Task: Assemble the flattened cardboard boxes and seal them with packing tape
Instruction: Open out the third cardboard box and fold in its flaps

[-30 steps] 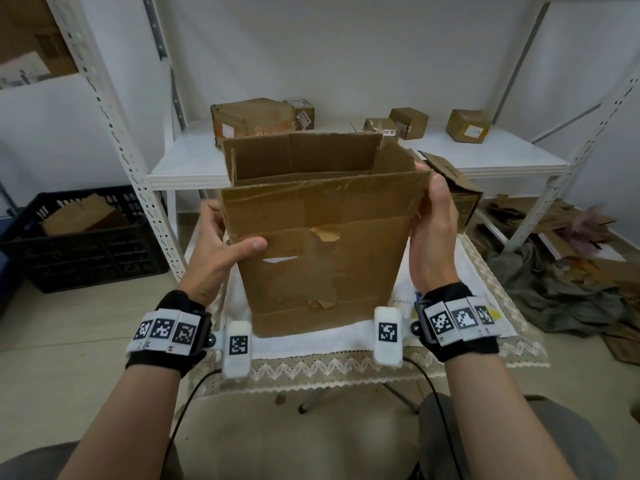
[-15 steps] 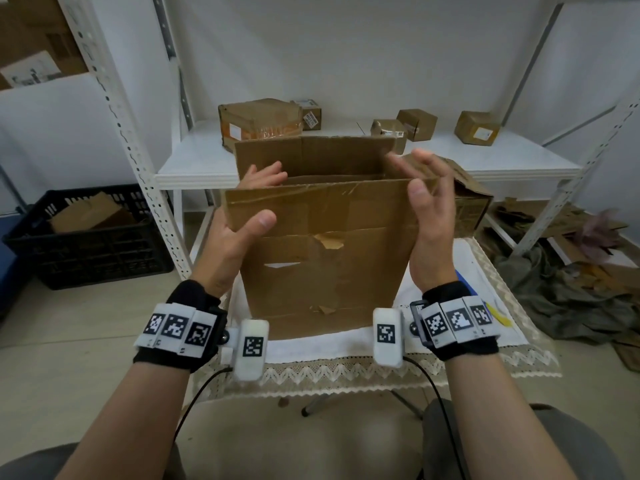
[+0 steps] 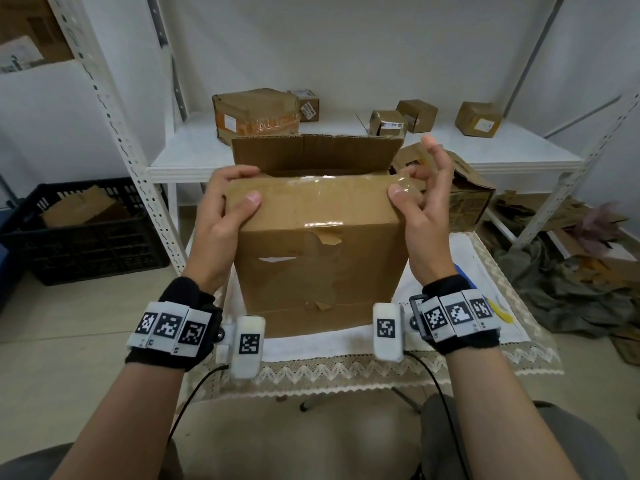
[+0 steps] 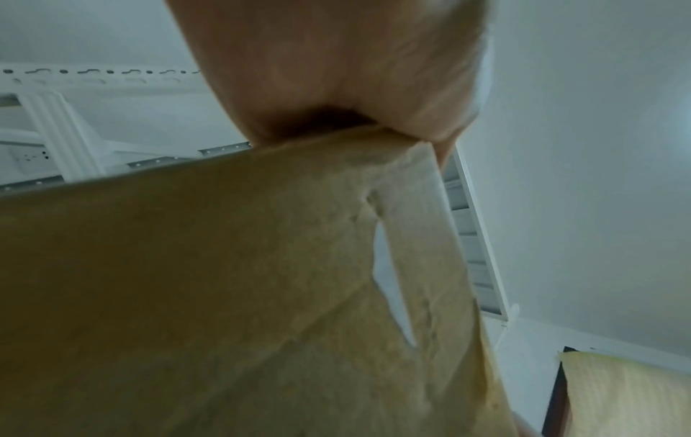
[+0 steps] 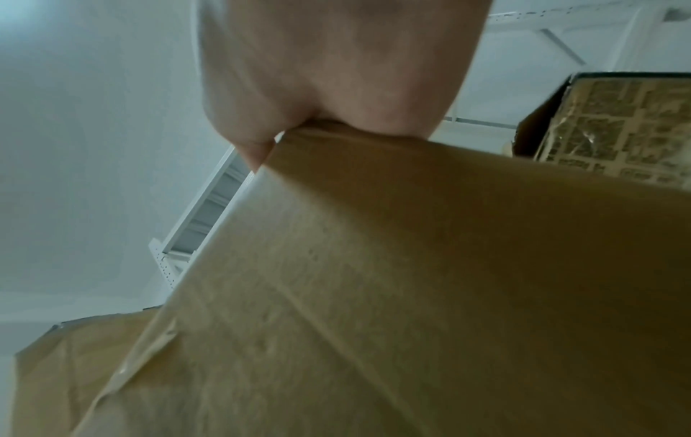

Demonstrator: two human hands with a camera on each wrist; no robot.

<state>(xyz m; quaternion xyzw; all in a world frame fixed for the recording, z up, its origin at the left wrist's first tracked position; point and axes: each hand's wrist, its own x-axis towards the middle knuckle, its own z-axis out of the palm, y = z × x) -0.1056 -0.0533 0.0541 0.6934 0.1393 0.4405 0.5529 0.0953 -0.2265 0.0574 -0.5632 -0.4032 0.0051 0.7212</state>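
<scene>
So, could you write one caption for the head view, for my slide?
Both hands fold the near flap of a cardboard box down; far flap upright.

Left hand (image 3: 227, 202) curled in grip; right hand (image 3: 420, 206) thumb pressing, fingers splayed.

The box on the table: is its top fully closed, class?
Not fully. The near flap is folded down over the cardboard box, but the far flap stands upright.
</scene>
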